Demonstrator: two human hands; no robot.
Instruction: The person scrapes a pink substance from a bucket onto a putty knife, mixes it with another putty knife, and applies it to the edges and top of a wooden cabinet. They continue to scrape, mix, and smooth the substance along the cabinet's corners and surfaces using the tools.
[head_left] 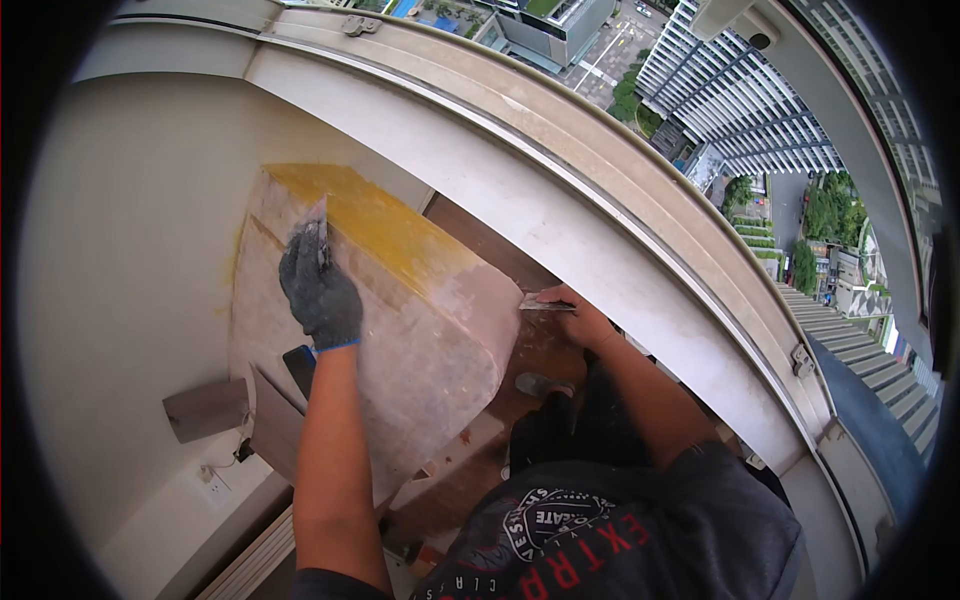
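My left hand (322,290), in a dark grey glove with a blue cuff, is closed around a putty knife (322,225) smeared with pale filler. Its blade tip is at the edge between the yellow strip (375,225) and the whitish face of a boxed-in ledge (400,350). On the right, my bare right hand (572,312) grips a second flat scraper (545,303), which lies beside the ledge's rounded corner. Pale filler partly covers the yellow strip toward that corner.
A window frame (520,140) curves across the top and right, with buildings far below outside. A dark phone-like object (299,368) lies by my left forearm. Brown panels (207,410) and a wall socket (215,488) are at lower left.
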